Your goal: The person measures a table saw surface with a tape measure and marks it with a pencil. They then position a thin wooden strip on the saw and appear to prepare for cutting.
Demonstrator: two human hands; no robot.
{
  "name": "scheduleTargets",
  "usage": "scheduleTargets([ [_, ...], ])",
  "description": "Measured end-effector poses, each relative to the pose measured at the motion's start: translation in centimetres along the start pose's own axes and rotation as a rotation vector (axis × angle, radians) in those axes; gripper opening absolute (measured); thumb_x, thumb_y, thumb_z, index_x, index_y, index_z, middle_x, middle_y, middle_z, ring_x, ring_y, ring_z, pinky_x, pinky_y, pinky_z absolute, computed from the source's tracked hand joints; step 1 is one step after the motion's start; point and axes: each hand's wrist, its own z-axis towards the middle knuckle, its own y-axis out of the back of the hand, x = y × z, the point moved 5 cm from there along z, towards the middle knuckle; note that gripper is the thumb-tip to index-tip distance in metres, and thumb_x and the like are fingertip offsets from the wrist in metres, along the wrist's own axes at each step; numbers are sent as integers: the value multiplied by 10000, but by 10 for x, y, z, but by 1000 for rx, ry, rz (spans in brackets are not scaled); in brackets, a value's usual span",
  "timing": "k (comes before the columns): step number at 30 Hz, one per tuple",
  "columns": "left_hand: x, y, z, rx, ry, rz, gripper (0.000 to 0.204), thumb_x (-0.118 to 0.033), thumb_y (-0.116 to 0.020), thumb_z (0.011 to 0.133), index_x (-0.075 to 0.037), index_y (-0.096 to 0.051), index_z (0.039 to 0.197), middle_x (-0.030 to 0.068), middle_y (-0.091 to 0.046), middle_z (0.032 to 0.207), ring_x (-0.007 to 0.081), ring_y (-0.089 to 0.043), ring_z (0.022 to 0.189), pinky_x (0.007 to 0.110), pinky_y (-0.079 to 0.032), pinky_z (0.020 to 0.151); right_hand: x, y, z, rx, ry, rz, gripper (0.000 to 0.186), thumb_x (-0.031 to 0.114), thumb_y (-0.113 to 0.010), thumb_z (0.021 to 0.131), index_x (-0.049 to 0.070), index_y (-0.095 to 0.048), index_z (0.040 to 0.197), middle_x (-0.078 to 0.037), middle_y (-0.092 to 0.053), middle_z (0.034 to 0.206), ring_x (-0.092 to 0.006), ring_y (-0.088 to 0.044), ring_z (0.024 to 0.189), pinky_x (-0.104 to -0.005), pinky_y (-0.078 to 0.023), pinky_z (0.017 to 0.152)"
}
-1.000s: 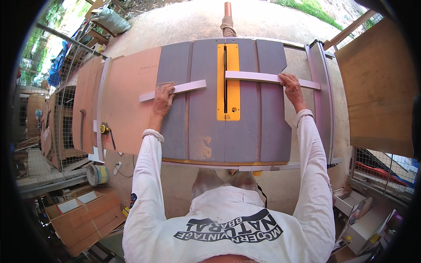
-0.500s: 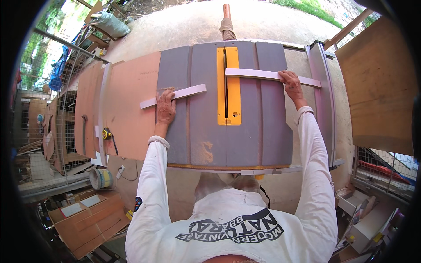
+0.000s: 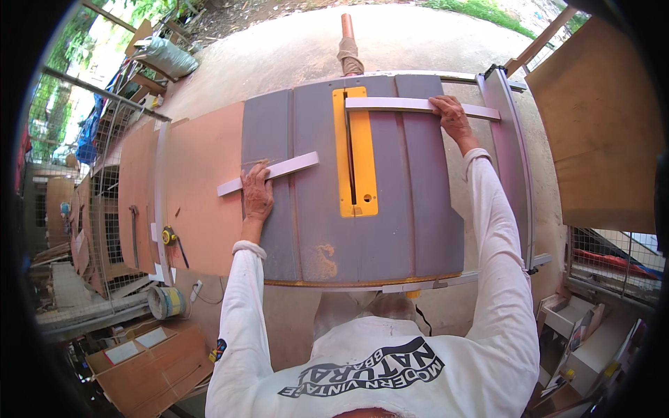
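Note:
A grey table saw top (image 3: 418, 209) with a yellow throat plate (image 3: 357, 157) fills the middle of the view. My left hand (image 3: 256, 195) presses down on a short pale strip of wood (image 3: 268, 173) lying at a slant on the left part of the top. My right hand (image 3: 451, 117) rests on a longer pale strip (image 3: 411, 105) that lies across the far end of the yellow plate and reaches the rip fence (image 3: 512, 160) on the right. Both arms wear white sleeves.
A brown board extension (image 3: 198, 188) joins the saw's left side, with a yellow tape measure (image 3: 168, 236) on it. A large plywood sheet (image 3: 599, 118) leans at the right. Wire cages, a tape roll (image 3: 166, 302) and cardboard (image 3: 150, 366) crowd the left.
My left hand has slid the short strip toward me and slightly down the table. My right hand has pushed the long strip farther away, toward the far edge.

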Motion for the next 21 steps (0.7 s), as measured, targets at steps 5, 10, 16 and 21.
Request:
scheduleTargets([
  [5, 11, 0, -23, -1, 27, 40, 437, -39, -616, 893, -105, -492, 1306, 91, -527, 1454, 287, -442, 1420, 588, -205, 1227, -12, -31, 53, 45, 55, 24, 299, 16, -599, 871, 68, -715, 1143, -144, -729, 1110, -350, -640, 1110, -421, -503, 1002],
  [10, -9, 1, -2, 14, 30, 16, 434, -66, -623, 917, -134, -478, 1321, 94, -535, 1426, 290, -448, 1407, 579, -222, 1220, -40, -10, 120, -111, 49, -114, 298, 105, -478, 935, 61, -738, 1074, -164, -731, 1035, -368, -665, 1023, -454, -532, 935],
  [16, 1, 2, -16, -33, 40, 14, 396, -126, -648, 936, -156, -503, 1303, 63, -516, 1407, 274, -452, 1390, 559, -247, 1212, 29, 124, 257, -460, 306, -480, 297, 57, -595, 964, 102, -693, 1241, -166, -734, 1102, -365, -686, 1037, -462, -574, 902],
  [21, -12, 5, 0, -98, 19, 157, 385, -174, -588, 969, -161, -526, 1349, 68, -467, 1477, 308, -391, 1435, 635, -233, 1199, 104, 328, 280, -466, 293, -470, 638, -136, -447, 841, 109, -607, 1408, -101, -657, 1301, -230, -653, 1187, -329, -523, 996],
])
